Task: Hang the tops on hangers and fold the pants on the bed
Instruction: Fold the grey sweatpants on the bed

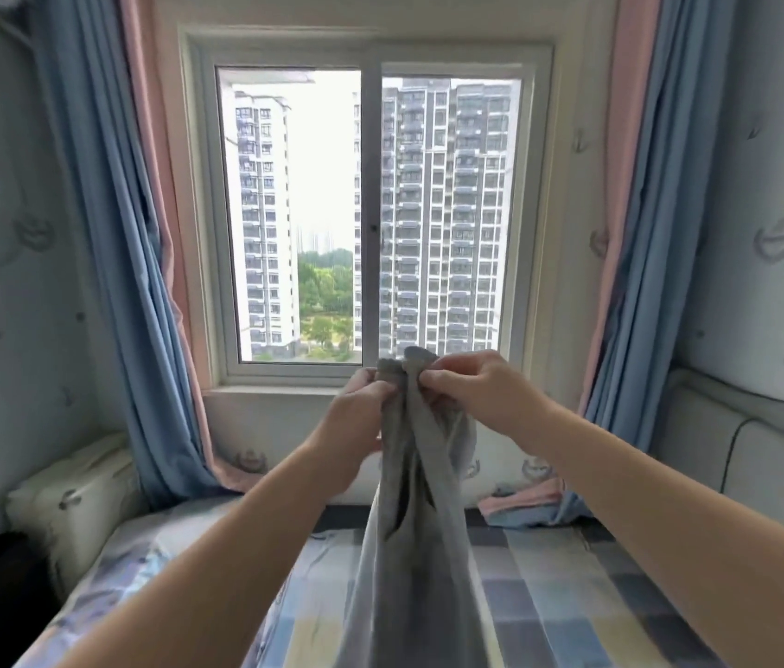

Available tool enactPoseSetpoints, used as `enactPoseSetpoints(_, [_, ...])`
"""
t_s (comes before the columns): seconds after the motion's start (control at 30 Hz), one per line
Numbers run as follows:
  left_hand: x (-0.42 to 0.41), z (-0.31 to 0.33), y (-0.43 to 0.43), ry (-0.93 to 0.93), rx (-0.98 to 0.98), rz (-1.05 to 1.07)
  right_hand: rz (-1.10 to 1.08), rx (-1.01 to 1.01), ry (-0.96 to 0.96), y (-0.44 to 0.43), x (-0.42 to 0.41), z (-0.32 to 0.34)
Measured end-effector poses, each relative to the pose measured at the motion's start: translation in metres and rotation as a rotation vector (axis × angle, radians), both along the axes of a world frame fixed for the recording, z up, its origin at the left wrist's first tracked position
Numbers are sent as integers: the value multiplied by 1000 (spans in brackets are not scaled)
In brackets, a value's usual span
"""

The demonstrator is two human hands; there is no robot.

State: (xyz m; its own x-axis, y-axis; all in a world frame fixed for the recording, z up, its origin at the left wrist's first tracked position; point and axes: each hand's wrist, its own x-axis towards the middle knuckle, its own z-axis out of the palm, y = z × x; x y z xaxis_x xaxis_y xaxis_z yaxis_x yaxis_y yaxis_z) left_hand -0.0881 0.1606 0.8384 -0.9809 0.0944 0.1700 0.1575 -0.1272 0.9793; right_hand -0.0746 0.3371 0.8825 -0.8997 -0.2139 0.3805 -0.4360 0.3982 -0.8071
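I see my left hand [361, 417] and right hand [476, 388] close together at chest height, each pinching the bunched top edge of a soft grey fabric garment [409, 523] between curled fingers and thumb. The garment hangs straight down from both hands in long folds, and its lower part runs out of view below my forearms; I cannot tell whether it is a top or pants. Under the hands lies the bed [573, 595], covered by a checked sheet of blue, grey and pale yellow squares. Beyond the hands stands a white-framed sliding window [370, 214], its sill just behind my knuckles. Blue and pink curtains hang on either side, one left of the left hand [139, 282], one right of the right hand [645, 233]. A cream padded cushion [76, 494] sits low to the left, well apart from the garment.
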Motion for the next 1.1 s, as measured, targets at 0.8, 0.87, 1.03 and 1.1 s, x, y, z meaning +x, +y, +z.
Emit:
enactPoseSetpoints(0.8, [3,-93,-6,-282,220,-143,348,-591,-835,71,5,-200])
enactPoseSetpoints(0.87, [-3,-117,-4,-304,125,-41,247,-597,-812,76,1,-212])
enactPoseSetpoints(1.03, [-11,-187,12,-372,-226,135,-3,-413,-581,96,-12,-251])
enactPoseSetpoints(1.1, [-16,-209,26,-369,-319,156,-28,-301,-498,106,-20,-266])
